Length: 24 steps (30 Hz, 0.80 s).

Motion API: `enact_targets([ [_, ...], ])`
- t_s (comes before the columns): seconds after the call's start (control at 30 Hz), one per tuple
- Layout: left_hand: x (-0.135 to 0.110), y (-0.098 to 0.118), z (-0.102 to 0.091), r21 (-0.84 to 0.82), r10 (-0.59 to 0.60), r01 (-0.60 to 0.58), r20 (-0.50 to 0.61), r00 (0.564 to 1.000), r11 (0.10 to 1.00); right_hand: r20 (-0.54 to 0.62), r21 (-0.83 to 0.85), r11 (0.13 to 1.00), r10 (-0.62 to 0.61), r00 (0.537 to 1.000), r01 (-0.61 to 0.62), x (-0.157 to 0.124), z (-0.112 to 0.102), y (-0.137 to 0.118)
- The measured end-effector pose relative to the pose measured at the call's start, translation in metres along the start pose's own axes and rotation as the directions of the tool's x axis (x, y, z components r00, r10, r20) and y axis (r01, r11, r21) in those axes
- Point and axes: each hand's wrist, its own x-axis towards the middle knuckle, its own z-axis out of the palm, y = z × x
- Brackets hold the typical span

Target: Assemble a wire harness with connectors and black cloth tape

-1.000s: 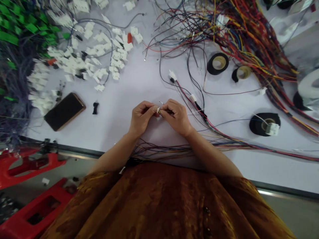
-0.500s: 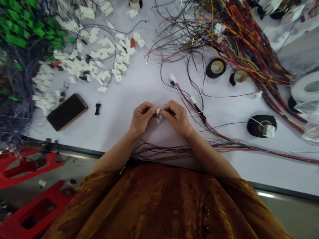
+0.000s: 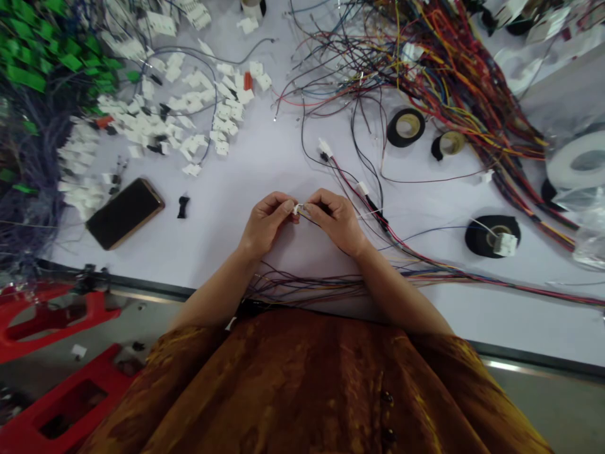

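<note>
**Work at a wire-strewn desk, seen from the head camera.** A pale lavender-white desk [image 3: 293,151] fills most of the view, and its front edge runs across the lower part of the frame. The person's brown-gold patterned garment [image 3: 307,391] occupies the bottom centre, with two red plastic stools [image 3: 66,403] on the floor at lower left. A dense mass of multicoloured wires [image 3: 454,82] covers the far right of the desk, and a thinner wire bundle [image 3: 307,290] crosses near the front edge, under the forearms. Dark wires and green pieces [image 3: 33,107] lie at the far left corner. Heaped white connectors [image 3: 189,104] lie left of centre, beside a dark smartphone [image 3: 125,213] and a small black clip [image 3: 183,207]. At the right edge, a clear plastic bag [image 3: 590,230] lies near a white roll [image 3: 576,162]; the bag's contents cannot be told. Black tape rolls [image 3: 491,236] sit to the right, one with a white connector resting on it.

The left hand [image 3: 265,224] and right hand [image 3: 336,222] meet near the desk's middle, fingers narrowly pinched. Between their fingertips is a small white plastic connector [image 3: 297,209], partly hidden, with a fine dark wire at the right hand.
</note>
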Motion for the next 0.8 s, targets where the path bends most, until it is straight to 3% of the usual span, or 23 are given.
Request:
enact_targets([
  [0.2,0.0002,0.0048,0.0035,-0.064,-0.044,0.043,-0.018,0.999,0.997,0.121,0.032,0.999,0.038,0.992,-0.042,0.0016,-0.0084,-0.001],
  [0.63,-0.0001,0.0027,-0.0025,-0.012,-0.013,0.013,0.0,1.0,1.0,0.143,0.099,0.994,0.04,0.989,-0.054,0.0012,-0.0088,0.0022],
  [0.8,-0.0042,0.0075,0.0001,0.132,0.01,-0.011,0.008,1.0,0.991,0.17,0.054,0.997,0.04,0.985,-0.05,0.001,-0.0058,0.0012],
])
